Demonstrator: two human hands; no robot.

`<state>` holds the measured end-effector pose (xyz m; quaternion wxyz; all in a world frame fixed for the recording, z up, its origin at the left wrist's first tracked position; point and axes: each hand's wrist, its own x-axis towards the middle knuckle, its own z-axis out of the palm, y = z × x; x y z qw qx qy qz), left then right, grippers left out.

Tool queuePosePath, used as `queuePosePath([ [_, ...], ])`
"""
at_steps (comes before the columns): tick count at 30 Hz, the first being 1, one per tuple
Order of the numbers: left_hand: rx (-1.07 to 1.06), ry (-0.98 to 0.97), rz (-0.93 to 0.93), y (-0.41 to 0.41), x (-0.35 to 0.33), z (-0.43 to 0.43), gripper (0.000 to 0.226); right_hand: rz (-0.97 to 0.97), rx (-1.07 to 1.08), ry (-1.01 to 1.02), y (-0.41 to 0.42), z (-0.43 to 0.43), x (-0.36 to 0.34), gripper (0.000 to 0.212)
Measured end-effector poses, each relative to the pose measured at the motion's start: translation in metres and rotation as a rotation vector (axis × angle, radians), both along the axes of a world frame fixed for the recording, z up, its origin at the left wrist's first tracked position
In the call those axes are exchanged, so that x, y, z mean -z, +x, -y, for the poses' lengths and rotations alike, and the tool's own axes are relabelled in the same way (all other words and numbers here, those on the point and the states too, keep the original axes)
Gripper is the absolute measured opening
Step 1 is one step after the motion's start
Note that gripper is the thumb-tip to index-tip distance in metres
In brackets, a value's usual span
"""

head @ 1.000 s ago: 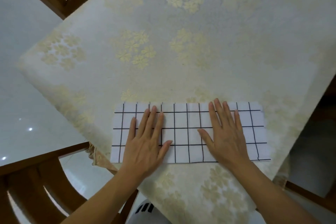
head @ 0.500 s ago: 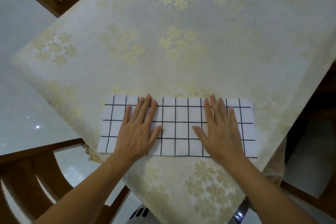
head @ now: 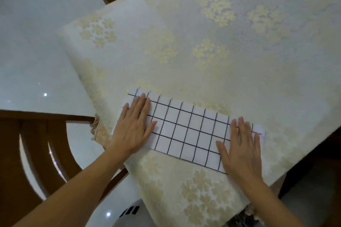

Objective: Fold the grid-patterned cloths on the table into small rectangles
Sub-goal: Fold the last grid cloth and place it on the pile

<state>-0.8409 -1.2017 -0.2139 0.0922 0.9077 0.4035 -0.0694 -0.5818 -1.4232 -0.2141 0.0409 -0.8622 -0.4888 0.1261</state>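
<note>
Only the head view to go on here. The cloth (head: 186, 131) is a long narrow strip now, lying flat near my edge of the desk (head: 203, 51), the one with the pale flower pattern.

What's different from a second ago: both palms were sitting closer to the middle of the strip, and now they've slid outward. My left hand (head: 133, 129) is down on the left end, with just a sliver of cloth peeking out beyond it. My right hand (head: 241, 150) is flat on the right end, with a small bit of cloth poking out past the fingertips. The middle stretch of grid between them is now uncovered and looks smooth, with no ripples I can spot. My head has tilted too, so the strip runs slanted across the view, but on the desk it seems to be in much the same spot.

The left fingers (head: 142, 105) are straight and pressed together, and so are the right ones (head: 241, 127). Both thumbs stick out toward the middle. Nothing is pinched, I'm just pressing down.

So I reckon the lengthwise crease is flattened and done. This one isn't a small rectangle yet, and it probably needs an end brought over to the other end next.
</note>
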Motion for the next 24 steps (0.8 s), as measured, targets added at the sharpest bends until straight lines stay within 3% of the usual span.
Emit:
queuePosePath([
  [8, -0.309, 0.038, -0.002, -0.036, -0.034, 0.024, 0.067, 0.007, -0.937, 0.176, -0.029, -0.168, -0.029, 0.048],
  [12, -0.397, 0.044, -0.041, -0.042, -0.034, 0.025, 0.062, 0.038, -1.280, 0.167, -0.061, -0.245, -0.039, 0.050],
  [18, -0.495, 0.117, 0.028, -0.031, -0.036, 0.018, 0.041, 0.105, -1.563, 0.024, -0.100, -0.313, -0.044, 0.039],
  [24, -0.596, 0.141, 0.061, -0.021, -0.025, 0.005, 0.023, 0.144, -1.703, -0.160, -0.128, -0.346, -0.046, 0.037],
])
